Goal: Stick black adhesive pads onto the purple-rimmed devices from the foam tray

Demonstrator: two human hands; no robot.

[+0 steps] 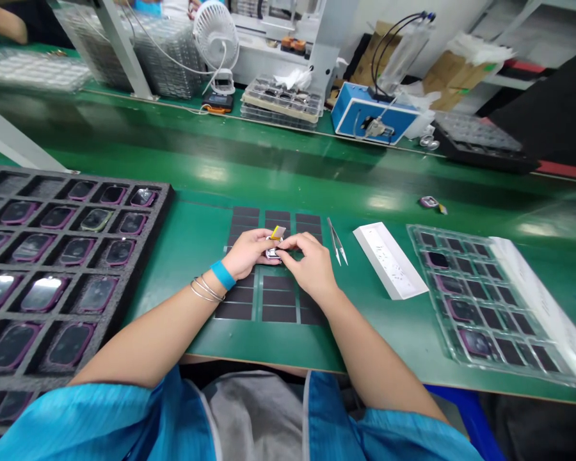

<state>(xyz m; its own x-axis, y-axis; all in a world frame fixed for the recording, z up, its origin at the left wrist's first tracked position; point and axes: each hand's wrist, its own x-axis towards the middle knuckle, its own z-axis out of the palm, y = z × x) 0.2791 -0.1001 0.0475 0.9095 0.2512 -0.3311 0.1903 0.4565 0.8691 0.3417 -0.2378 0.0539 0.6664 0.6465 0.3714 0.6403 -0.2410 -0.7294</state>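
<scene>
My left hand (246,253) is closed around a small white-and-dark watch case (271,254), held over the table. A yellow-and-grey tab (278,232) sticks up from its far side. My right hand (312,261) has thumb and index finger pinched together at the case's right side; whatever lies between those fingertips is too small to make out. Beneath both hands lies a sheet of dark rectangular strips (279,299) in columns. To the right of my right hand are metal tweezers (336,241) and a white open box (390,261) with tiny pieces inside.
A grey foam tray (166,211) with purple-rimmed watch parts fills the left side. On the right stands a clear plastic tray (454,346) of dark pieces. A small watch part (429,202) lies beyond it. The back shelf bears a fan (216,35) and a blue machine (372,114).
</scene>
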